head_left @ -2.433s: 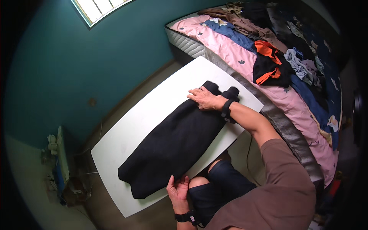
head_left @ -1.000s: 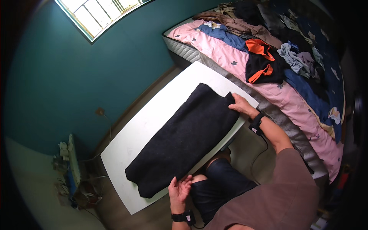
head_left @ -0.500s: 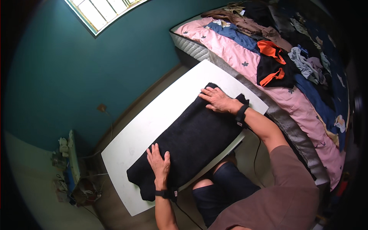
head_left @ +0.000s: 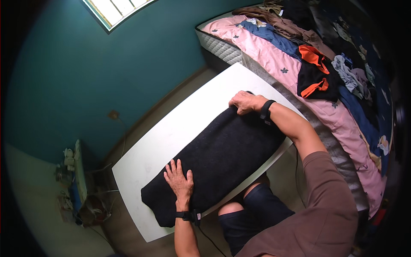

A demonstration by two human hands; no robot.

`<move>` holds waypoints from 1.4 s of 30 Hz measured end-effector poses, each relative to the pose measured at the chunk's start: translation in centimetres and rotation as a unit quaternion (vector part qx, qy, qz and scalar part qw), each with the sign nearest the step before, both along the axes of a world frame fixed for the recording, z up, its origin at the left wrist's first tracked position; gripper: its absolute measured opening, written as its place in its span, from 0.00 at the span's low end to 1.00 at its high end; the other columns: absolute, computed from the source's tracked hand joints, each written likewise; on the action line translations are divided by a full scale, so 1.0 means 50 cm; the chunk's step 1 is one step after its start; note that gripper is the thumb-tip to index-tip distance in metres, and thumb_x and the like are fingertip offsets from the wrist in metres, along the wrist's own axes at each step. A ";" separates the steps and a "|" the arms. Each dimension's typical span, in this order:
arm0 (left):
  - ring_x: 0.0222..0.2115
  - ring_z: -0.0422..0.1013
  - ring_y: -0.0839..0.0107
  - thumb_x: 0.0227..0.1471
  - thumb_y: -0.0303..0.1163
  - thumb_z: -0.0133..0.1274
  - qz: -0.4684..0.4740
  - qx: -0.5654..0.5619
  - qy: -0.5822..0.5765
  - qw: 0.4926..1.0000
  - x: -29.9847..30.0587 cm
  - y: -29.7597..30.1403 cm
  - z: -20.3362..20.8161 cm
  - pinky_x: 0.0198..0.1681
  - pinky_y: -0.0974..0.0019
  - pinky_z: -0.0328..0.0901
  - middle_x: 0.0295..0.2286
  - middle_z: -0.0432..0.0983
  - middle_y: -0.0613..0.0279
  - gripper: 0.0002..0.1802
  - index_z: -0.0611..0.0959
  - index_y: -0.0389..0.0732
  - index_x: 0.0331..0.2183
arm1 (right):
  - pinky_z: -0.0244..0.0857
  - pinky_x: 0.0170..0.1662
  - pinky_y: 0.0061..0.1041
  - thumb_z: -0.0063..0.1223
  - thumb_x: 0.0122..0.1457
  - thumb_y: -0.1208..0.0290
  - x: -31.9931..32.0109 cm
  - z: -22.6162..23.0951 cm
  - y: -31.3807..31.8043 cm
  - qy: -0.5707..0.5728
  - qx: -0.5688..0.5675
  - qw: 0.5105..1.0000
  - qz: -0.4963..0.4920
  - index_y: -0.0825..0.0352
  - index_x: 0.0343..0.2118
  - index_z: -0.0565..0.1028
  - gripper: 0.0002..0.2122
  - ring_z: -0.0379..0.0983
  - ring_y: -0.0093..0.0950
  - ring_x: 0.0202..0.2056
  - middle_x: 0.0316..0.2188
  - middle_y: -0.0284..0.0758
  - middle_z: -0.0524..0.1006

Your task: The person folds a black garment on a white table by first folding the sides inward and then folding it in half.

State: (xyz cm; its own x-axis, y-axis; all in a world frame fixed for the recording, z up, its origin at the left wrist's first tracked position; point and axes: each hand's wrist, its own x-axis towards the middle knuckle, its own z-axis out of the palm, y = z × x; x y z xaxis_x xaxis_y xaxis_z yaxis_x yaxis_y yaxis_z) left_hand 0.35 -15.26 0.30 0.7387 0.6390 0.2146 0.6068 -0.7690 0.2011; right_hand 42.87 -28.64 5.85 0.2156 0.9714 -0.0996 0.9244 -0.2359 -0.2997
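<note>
A black garment (head_left: 222, 150), folded into a long flat shape, lies slantwise on a white table (head_left: 141, 169). Its exact kind cannot be told. My left hand (head_left: 180, 182) rests flat on the garment near its left end, with fingers stretched out and spread. At the far right end, my right hand (head_left: 247, 103) is closed on the garment's upper edge, its fingers curled round the cloth. Part of that end is hidden beneath the hand and wrist. Each wrist wears a black band with a small device on a cable.
Beyond the table's right side stands a bed with a pink sheet (head_left: 274, 64) and heaped clothes, among them a black garment with orange trim (head_left: 317, 79). A shelf with small items (head_left: 77, 171) stands at the left by a green wall (head_left: 85, 81). My legs are below the table's near edge.
My right hand has gone from lying flat to gripping the cloth's far right edge. That end looks stretched out further right. The left hand stays flat in nearly the same spot.
</note>
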 end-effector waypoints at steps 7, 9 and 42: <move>0.64 0.49 0.42 0.52 0.35 0.53 0.018 0.015 -0.109 0.994 -0.024 0.005 -0.008 0.66 0.40 0.42 0.61 0.60 0.45 0.32 0.69 0.38 0.59 | 0.70 0.33 0.27 0.64 0.37 0.73 0.009 0.193 -0.028 0.315 -0.077 0.946 -0.022 0.70 0.33 0.80 0.16 0.77 0.27 0.27 0.25 0.35 0.81; 0.64 0.48 0.41 0.53 0.36 0.52 0.023 0.014 -0.112 0.993 -0.026 0.014 -0.014 0.66 0.40 0.41 0.61 0.60 0.45 0.32 0.70 0.38 0.58 | 0.70 0.34 0.28 0.65 0.38 0.71 0.029 0.141 -0.036 0.322 -0.093 0.941 -0.053 0.70 0.34 0.80 0.16 0.77 0.27 0.28 0.26 0.35 0.81; 0.65 0.47 0.44 0.54 0.36 0.49 0.045 0.040 -0.015 0.998 -0.002 0.019 -0.040 0.67 0.42 0.40 0.63 0.55 0.49 0.34 0.64 0.42 0.62 | 0.34 0.69 0.48 0.39 0.65 0.46 -0.182 -0.092 -0.159 -0.088 0.074 0.993 0.014 0.61 0.67 0.57 0.32 0.45 0.37 0.70 0.69 0.38 0.54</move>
